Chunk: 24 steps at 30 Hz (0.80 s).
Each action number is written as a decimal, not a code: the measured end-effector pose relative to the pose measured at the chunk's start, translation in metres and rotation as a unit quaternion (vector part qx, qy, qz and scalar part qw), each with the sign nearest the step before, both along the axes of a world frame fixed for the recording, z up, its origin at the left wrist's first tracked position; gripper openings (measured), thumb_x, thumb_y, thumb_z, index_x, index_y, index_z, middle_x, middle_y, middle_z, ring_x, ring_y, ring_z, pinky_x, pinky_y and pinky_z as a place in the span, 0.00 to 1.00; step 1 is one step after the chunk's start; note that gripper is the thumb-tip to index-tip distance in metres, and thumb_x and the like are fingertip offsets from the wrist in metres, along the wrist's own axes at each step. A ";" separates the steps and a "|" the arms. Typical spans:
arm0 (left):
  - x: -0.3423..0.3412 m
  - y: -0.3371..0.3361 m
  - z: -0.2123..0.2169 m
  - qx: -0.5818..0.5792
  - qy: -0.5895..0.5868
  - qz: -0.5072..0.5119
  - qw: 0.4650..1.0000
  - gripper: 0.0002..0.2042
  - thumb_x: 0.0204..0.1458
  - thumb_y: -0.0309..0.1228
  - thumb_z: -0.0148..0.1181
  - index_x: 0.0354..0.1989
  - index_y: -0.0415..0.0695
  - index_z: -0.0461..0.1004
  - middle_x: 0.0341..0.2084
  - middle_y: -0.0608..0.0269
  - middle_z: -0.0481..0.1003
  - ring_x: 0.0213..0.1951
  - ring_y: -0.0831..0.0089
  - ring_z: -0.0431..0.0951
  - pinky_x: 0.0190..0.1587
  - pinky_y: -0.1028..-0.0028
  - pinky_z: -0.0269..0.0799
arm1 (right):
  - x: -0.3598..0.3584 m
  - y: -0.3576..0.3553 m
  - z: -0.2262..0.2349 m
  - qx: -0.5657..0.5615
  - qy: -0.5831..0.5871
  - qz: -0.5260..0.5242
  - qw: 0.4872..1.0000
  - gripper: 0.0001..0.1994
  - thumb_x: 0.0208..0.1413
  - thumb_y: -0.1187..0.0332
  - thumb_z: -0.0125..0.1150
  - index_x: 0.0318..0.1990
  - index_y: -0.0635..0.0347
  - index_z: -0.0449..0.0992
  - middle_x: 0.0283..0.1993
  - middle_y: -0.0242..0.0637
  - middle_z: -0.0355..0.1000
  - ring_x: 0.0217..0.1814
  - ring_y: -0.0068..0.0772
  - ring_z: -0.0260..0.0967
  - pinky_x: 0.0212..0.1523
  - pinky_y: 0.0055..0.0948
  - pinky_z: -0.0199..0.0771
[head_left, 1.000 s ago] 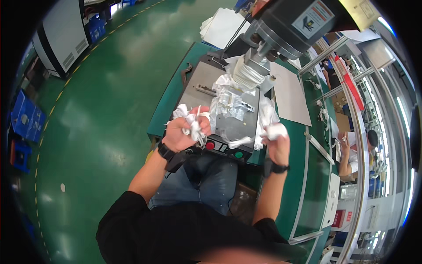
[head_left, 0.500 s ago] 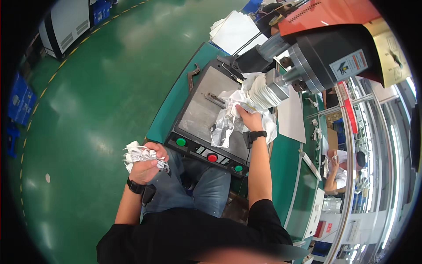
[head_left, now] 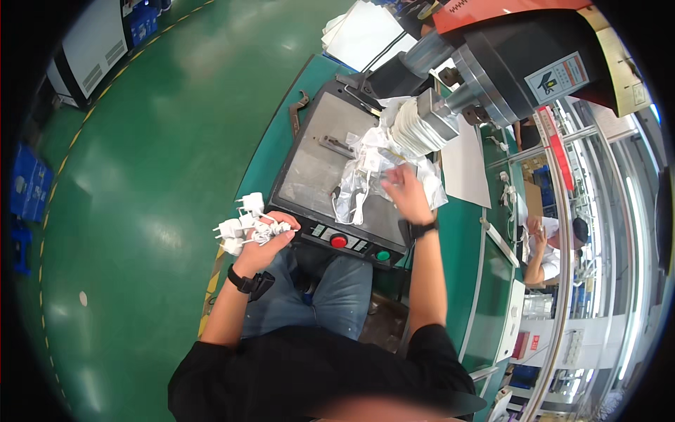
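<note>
A bunch of white plug adapters with bundled cords [head_left: 247, 224] is gripped in my left hand [head_left: 261, 253], to the left of the machine's front panel. My right hand [head_left: 409, 195] hovers above the right part of the grey metal plate [head_left: 306, 169], fingers apart and slightly blurred, holding nothing. Just left of its fingers, another white adapter [head_left: 370, 163] lies among crumpled clear plastic bags [head_left: 430, 181]. Its white cord [head_left: 359, 208] trails toward the plate's near edge. A small metal fixture [head_left: 336, 146] sits on the plate beside the bags.
The machine's black and red head [head_left: 492, 77] overhangs the plate, a white-wrapped metal block [head_left: 416, 129] below it. A red button [head_left: 338, 241] and green button [head_left: 382, 255] face me. A hook wrench [head_left: 298, 112] lies on the green table [head_left: 264, 169]. A co-worker [head_left: 545, 250] sits at right.
My right hand has let go of the adapter on the plate and opened, shifting right. My left hand has moved right and closer to the machine, with the adapters turned upward.
</note>
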State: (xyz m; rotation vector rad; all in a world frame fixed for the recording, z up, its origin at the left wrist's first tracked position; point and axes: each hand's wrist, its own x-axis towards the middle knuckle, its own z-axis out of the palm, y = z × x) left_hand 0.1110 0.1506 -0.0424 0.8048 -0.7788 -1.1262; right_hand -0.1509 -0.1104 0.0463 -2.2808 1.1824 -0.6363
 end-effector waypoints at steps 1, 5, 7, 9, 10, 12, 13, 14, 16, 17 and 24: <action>-0.004 -0.002 -0.001 0.018 -0.017 0.012 1.000 0.08 0.54 0.21 0.60 0.42 0.40 0.75 0.39 0.59 0.77 0.43 0.72 0.76 0.50 0.71 0.71 | -0.008 0.027 -0.002 -0.078 -0.079 0.006 0.994 0.14 0.60 0.63 0.65 0.37 0.69 0.78 0.29 0.42 0.78 0.34 0.35 0.78 0.37 0.33 0.75; -0.009 -0.010 -0.008 0.023 -0.030 0.027 0.999 0.07 0.54 0.21 0.59 0.41 0.41 0.75 0.39 0.61 0.77 0.44 0.75 0.75 0.49 0.73 0.70 | -0.064 0.134 -0.043 0.152 -0.242 -0.163 0.944 0.10 0.65 0.67 0.58 0.36 0.68 0.77 0.27 0.33 0.75 0.29 0.21 0.71 0.32 0.20 0.71; -0.013 -0.014 -0.011 0.022 -0.030 0.024 0.999 0.07 0.54 0.21 0.59 0.41 0.42 0.75 0.39 0.62 0.76 0.43 0.75 0.75 0.49 0.74 0.70 | -0.069 0.171 -0.075 0.180 -0.346 -0.182 0.903 0.10 0.65 0.68 0.58 0.35 0.67 0.76 0.30 0.33 0.76 0.31 0.21 0.71 0.36 0.19 0.71; -0.012 -0.017 -0.012 0.012 -0.081 0.041 0.996 0.07 0.54 0.21 0.59 0.41 0.42 0.75 0.39 0.63 0.76 0.43 0.76 0.74 0.47 0.75 0.69 | -0.068 0.174 -0.082 0.176 -0.318 -0.174 0.915 0.09 0.65 0.69 0.58 0.34 0.67 0.76 0.32 0.34 0.76 0.32 0.22 0.70 0.37 0.20 0.70; -0.013 -0.016 -0.013 0.007 -0.106 0.047 0.993 0.07 0.54 0.21 0.59 0.41 0.42 0.75 0.39 0.63 0.75 0.42 0.76 0.73 0.47 0.75 0.69 | -0.066 0.177 -0.081 0.172 -0.287 -0.163 0.928 0.09 0.64 0.70 0.59 0.33 0.66 0.76 0.34 0.34 0.75 0.34 0.23 0.70 0.39 0.21 0.70; -0.014 -0.016 -0.014 0.011 -0.093 0.046 0.995 0.07 0.54 0.21 0.59 0.41 0.42 0.75 0.39 0.63 0.75 0.42 0.76 0.73 0.46 0.75 0.68 | -0.061 0.181 -0.075 0.172 -0.259 -0.153 0.938 0.08 0.64 0.71 0.59 0.33 0.66 0.76 0.35 0.34 0.75 0.35 0.24 0.70 0.40 0.22 0.70; -0.014 -0.016 -0.014 0.009 -0.080 0.052 0.995 0.07 0.54 0.22 0.59 0.40 0.42 0.75 0.39 0.64 0.75 0.41 0.77 0.73 0.46 0.76 0.68 | -0.056 0.183 -0.069 0.135 -0.232 -0.128 0.955 0.07 0.62 0.72 0.60 0.33 0.66 0.75 0.36 0.35 0.74 0.37 0.26 0.70 0.41 0.23 0.69; -0.015 -0.014 -0.014 0.007 -0.066 0.059 0.996 0.07 0.54 0.22 0.59 0.40 0.42 0.75 0.39 0.64 0.75 0.41 0.77 0.72 0.45 0.76 0.67 | -0.052 0.185 -0.062 0.098 -0.204 -0.101 0.969 0.06 0.61 0.73 0.61 0.32 0.66 0.75 0.38 0.36 0.74 0.38 0.27 0.70 0.42 0.24 0.69; -0.021 -0.015 -0.013 0.006 -0.070 0.067 0.995 0.07 0.54 0.21 0.59 0.40 0.43 0.75 0.39 0.65 0.75 0.40 0.78 0.72 0.44 0.77 0.67 | -0.053 0.185 -0.062 0.057 -0.177 -0.071 0.980 0.06 0.59 0.74 0.62 0.32 0.66 0.75 0.39 0.37 0.73 0.39 0.29 0.70 0.43 0.25 0.69; -0.023 -0.015 -0.012 0.004 -0.072 0.075 0.995 0.07 0.54 0.20 0.59 0.40 0.43 0.74 0.39 0.66 0.75 0.38 0.80 0.72 0.42 0.78 0.68 | -0.055 0.186 -0.070 0.026 -0.162 -0.066 0.984 0.05 0.58 0.74 0.63 0.32 0.66 0.75 0.38 0.38 0.72 0.40 0.32 0.70 0.42 0.26 0.69; -0.023 -0.009 -0.013 0.009 -0.093 0.102 0.990 0.07 0.54 0.20 0.59 0.41 0.43 0.74 0.40 0.65 0.75 0.39 0.79 0.72 0.42 0.77 0.69 | -0.053 0.195 -0.085 -0.049 -0.142 -0.060 0.987 0.05 0.53 0.74 0.66 0.32 0.66 0.75 0.36 0.40 0.70 0.39 0.39 0.70 0.42 0.29 0.69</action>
